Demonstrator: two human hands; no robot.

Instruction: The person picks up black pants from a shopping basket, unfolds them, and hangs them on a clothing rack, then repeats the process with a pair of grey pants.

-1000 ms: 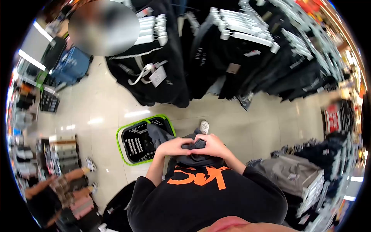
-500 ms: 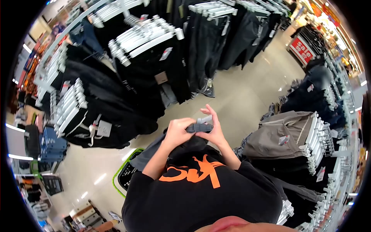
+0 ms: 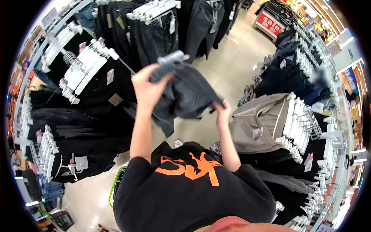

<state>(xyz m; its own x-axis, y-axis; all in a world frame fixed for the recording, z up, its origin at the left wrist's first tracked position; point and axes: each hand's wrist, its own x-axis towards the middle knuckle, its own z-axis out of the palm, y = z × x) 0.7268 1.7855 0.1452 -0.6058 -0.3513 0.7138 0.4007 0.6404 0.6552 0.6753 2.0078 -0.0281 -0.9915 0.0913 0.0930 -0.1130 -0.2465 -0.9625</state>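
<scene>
Dark grey trousers (image 3: 189, 91) hang in the air before me, slightly blurred. My left hand (image 3: 148, 87) is raised and closed around their upper end, just below a pale clip hanger (image 3: 173, 57). Lower and to the right, my right hand (image 3: 223, 112) pinches another edge of the cloth, so the fabric spans between both hands. Part of the trousers droops below my left wrist. Folds conceal some of my fingertips.
Racks of black trousers (image 3: 154, 42) on white hangers stand ahead and to the left. At right hang grey-brown trousers (image 3: 257, 123) beside more hangers. A red sale sign (image 3: 269, 24) stands far ahead. A green-rimmed basket (image 3: 116, 183) is at lower left.
Both hands have moved apart from close together near my chest. My left hand has risen forward and left with the trousers; my right has shifted right. The view has turned right.
</scene>
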